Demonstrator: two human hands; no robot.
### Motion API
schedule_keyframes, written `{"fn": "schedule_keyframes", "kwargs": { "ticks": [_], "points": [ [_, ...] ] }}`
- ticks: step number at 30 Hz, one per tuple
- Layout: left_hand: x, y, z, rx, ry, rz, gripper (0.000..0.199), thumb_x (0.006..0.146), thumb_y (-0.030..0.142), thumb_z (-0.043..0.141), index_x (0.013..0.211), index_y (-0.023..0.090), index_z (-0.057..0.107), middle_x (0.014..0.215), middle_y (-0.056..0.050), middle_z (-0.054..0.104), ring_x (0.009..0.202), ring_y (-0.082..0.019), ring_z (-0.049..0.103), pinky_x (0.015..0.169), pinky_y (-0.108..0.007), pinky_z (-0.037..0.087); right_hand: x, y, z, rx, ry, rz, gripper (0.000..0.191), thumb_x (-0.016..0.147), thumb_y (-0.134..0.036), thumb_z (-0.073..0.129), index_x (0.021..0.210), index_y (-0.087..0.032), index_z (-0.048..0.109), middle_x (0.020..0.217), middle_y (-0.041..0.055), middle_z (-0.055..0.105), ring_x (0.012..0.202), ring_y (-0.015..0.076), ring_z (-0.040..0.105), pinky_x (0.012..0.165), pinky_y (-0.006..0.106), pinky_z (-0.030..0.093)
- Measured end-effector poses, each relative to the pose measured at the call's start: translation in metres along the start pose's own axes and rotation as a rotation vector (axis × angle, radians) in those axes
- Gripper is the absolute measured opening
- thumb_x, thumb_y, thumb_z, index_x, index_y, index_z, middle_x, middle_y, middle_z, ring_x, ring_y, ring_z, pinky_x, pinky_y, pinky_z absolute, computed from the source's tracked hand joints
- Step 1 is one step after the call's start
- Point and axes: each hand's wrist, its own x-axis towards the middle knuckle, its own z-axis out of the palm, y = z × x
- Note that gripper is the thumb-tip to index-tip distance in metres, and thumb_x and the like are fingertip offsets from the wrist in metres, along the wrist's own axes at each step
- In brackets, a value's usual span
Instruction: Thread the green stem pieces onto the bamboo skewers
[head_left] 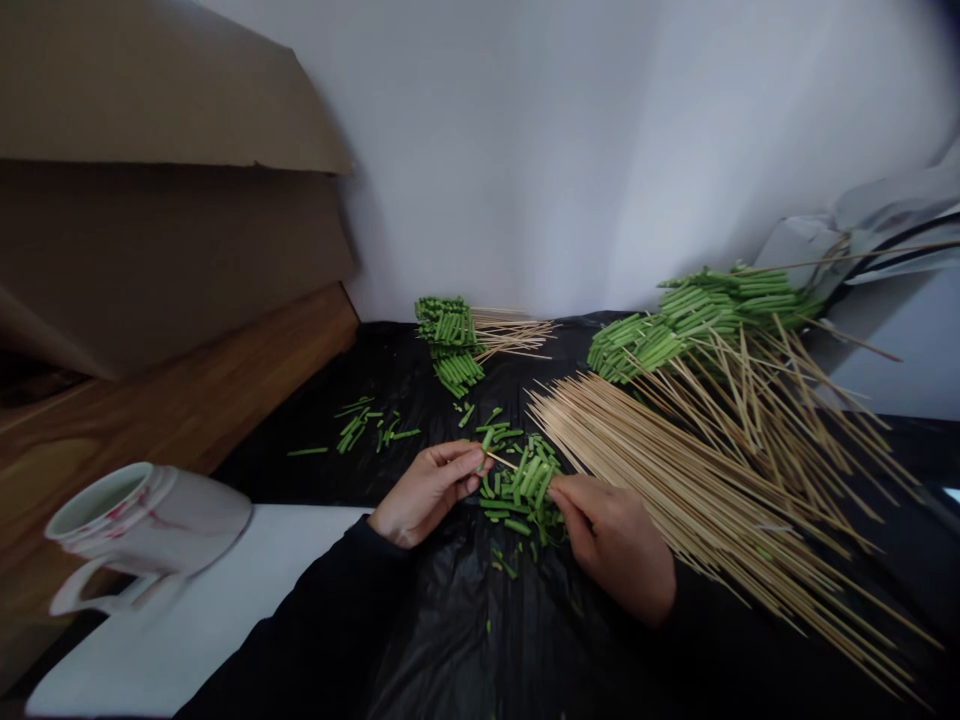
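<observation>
skewer tip and one cut green stem piece meet between the hands, near the middle of the tabletop, which is covered in black plastic. the left hand has its fingers closed in a pinch on that piece; the right hand is curled shut, seemingly on the skewer, though the grip itself is hidden among the loose pile of pieces. the stick looks light, thin and stiff, likely to snap if bent, so it is best held close behind the point. the pieces look light, firm and a little slick, best pinched across the sides. two hands; one bare-stick heap to the right, too many to count; two stacks of loaded skewers, one far centre and one far right; a small scatter of pieces to the left; one mug at near left.
</observation>
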Motion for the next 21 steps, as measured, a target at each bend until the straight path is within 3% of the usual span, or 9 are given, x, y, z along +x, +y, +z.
{"fn": "schedule_keyframes", "kwargs": {
  "ticks": [11, 17, 21],
  "points": [
    [-0.002, -0.015, 0.008, 0.264, -0.037, 0.115, 0.019, 0.069, 0.03, 0.079, 0.078, 0.014, 0.075, 0.072, -0.003, 0.067, 0.066, -0.011, 0.054, 0.066, -0.023, 0.042, 0.001, -0.008, 0.002, 0.02, -0.03, -0.003, 0.026, 0.094, -0.018, 0.038, 0.078, -0.019, 0.059, 0.078, 0.0029, 0.066, 0.073, 0.0143, 0.06, 0.067, 0.026, 0.039],
    [0.0, -0.01, 0.008, 0.432, 0.005, 0.245, 0.022, 0.07, 0.029, 0.078, 0.088, 0.017, 0.076, 0.088, -0.007, 0.073, 0.081, -0.019, 0.063, 0.078, -0.028, 0.046, 0.011, 0.008, -0.013, -0.039, 0.114, 0.022, 0.024, 0.093, -0.021, 0.042, 0.084, -0.019, 0.064, 0.077, 0.0025, 0.066, 0.07, 0.0138, 0.06, 0.066, 0.025, 0.04],
    [0.001, -0.012, 0.007, 0.681, -0.051, 0.377, 0.014, 0.073, 0.026, 0.074, 0.084, 0.018, 0.076, 0.088, -0.009, 0.072, 0.082, -0.021, 0.063, 0.076, -0.029, 0.045, 0.016, 0.021, -0.021, -0.088, 0.178, 0.034, 0.023, 0.092, -0.022, 0.044, 0.082, -0.019, 0.065, 0.079, 0.0031, 0.068, 0.07, 0.0139, 0.061, 0.066, 0.025, 0.041]
  ]
}}
